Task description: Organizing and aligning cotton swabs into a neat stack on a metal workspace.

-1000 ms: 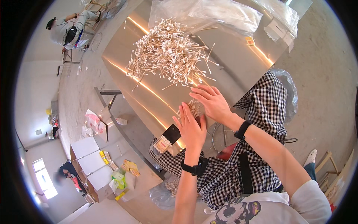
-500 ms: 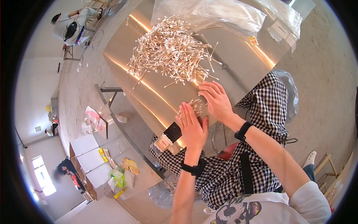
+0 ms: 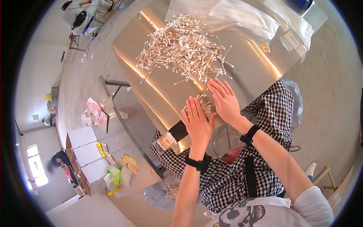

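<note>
A small bunch of cotton swabs [image 3: 204, 104] lies on the metal tabletop between my two hands. My left hand [image 3: 198, 123] is flat with its fingers stretched out, along the bunch's left side, partly covering it. On the other side, my right hand [image 3: 227, 104] is also straight-fingered, its palm edge by the swabs. Neither hand is wrapped round anything. Beyond my fingertips spreads a large loose heap of cotton swabs [image 3: 185, 49], pointing every way. Left of my left hand, a small pack of swabs [image 3: 166, 140] sits against a black block [image 3: 178, 131] at the table edge.
Clear plastic bags [image 3: 242, 19] cover the table's far edge, near a small orange-and-white packet [image 3: 266, 48]. To the left stands a lower table [image 3: 140, 170] with yellow boxes and a green bag. Other people are farther off. A bag of swabs [image 3: 170, 188] lies below the table.
My right hand has straightened its fingers and come closer to the left hand and the bunch. The view has shifted a little. The heap looks the same.
</note>
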Action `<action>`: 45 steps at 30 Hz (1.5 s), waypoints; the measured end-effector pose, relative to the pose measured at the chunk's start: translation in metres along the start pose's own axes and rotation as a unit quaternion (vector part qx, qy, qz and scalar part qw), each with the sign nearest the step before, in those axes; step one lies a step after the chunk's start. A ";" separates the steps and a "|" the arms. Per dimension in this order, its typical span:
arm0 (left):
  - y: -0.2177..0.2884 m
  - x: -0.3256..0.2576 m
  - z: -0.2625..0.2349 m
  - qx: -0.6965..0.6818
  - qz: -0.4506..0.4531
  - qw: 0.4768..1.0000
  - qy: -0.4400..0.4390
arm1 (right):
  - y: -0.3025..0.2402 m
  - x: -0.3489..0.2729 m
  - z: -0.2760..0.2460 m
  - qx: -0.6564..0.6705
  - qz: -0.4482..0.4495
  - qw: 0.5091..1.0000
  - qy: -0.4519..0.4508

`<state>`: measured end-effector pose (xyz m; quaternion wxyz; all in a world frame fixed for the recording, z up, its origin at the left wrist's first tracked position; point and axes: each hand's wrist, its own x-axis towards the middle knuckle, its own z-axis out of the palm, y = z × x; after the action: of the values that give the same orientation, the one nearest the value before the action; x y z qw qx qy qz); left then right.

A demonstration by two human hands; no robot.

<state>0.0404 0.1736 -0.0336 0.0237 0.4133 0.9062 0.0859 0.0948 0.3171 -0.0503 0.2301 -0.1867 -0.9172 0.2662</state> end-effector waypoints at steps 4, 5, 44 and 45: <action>-0.002 0.005 0.004 -0.008 -0.006 1.000 0.022 | 0.000 -0.001 0.001 -0.009 -0.006 1.000 0.004; -0.002 0.006 0.004 -0.011 -0.007 1.000 0.022 | 0.001 -0.001 0.000 -0.002 -0.008 1.000 0.002; -0.005 0.006 0.007 -0.083 0.009 0.995 0.054 | -0.030 0.050 -0.009 -0.030 0.034 0.992 -0.118; -0.005 0.006 0.006 -0.081 0.008 0.995 0.056 | -0.026 0.044 -0.011 0.070 0.082 0.992 -0.065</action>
<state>0.0340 0.1758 -0.0404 0.0057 0.4114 0.8930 0.1824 0.0583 0.3216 -0.0129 0.1596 -0.2268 -0.8909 0.3598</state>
